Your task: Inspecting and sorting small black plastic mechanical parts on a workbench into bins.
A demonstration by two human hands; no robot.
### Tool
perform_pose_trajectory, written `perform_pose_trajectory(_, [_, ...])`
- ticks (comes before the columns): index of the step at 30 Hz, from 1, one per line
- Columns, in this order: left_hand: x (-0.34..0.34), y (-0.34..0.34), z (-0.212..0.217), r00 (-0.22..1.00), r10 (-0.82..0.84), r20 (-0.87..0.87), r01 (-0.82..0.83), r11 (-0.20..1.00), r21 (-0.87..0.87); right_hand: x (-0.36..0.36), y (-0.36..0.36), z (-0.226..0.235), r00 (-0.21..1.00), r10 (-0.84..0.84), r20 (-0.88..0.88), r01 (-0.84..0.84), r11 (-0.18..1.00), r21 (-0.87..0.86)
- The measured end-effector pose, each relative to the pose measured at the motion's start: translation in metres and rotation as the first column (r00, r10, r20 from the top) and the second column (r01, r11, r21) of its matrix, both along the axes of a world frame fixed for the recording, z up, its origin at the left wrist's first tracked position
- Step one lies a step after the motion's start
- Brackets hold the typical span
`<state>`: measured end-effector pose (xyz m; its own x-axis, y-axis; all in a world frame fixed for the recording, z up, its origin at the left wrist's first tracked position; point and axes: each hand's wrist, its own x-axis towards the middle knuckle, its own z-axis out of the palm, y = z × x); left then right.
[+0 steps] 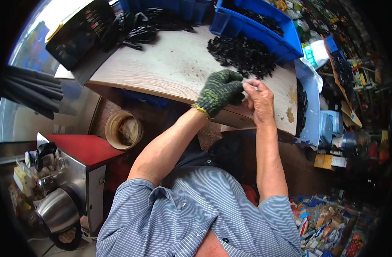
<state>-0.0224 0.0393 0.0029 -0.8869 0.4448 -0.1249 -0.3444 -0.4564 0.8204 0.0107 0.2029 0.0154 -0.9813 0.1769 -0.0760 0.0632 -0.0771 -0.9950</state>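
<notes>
So the bench is a pale wood-grain tabletop [161, 68], scuffed and smudged with dark dust, and the person is standing right at its near edge. The left hand [219, 90] is in a green knit work glove, curled shut around a small black part [237, 99], with the bare right hand [258, 100] pressed right up against it, fingers pinched on something at the same spot, though I can't tell exactly what it's gripping since the piece is mostly hidden between them. Just past the hands there's a heap of small black parts [243, 53] loose on the wood, spilling from a blue plastic bin [264, 25] at the far right corner. Another clump of black pieces [131, 28] sits at the far left, next to a dark tray [78, 36]. Down below the table there's a tan bucket [123, 128] on the floor, a red-topped metal cabinet [82, 147] and a steel kettle [56, 210] beside it. The right side of the room is packed with cluttered shelves [354, 73] and boxes of mixed stuff [324, 218].
</notes>
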Motion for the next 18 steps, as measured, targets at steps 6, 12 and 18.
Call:
perform_pose_trajectory(6, [0.0,-0.048,0.005,0.604,0.038,-0.796,-0.664,0.577,-0.476,0.008,0.012,-0.005,0.998,0.039,-0.043,-0.042,0.996,-0.073])
perform_pose_trajectory(12, [-0.071,-0.187,0.009,0.578,-0.15,-0.802,-0.801,-0.291,-0.523,0.002,0.008,-0.007,0.997,0.02,-0.07,-0.026,0.996,-0.086])
perform_pose_trajectory(18, [-0.058,-0.204,-0.001,0.546,-0.277,-0.791,-0.833,-0.279,-0.478,0.002,0.009,-0.008,0.997,0.003,-0.074,-0.01,0.996,-0.093])
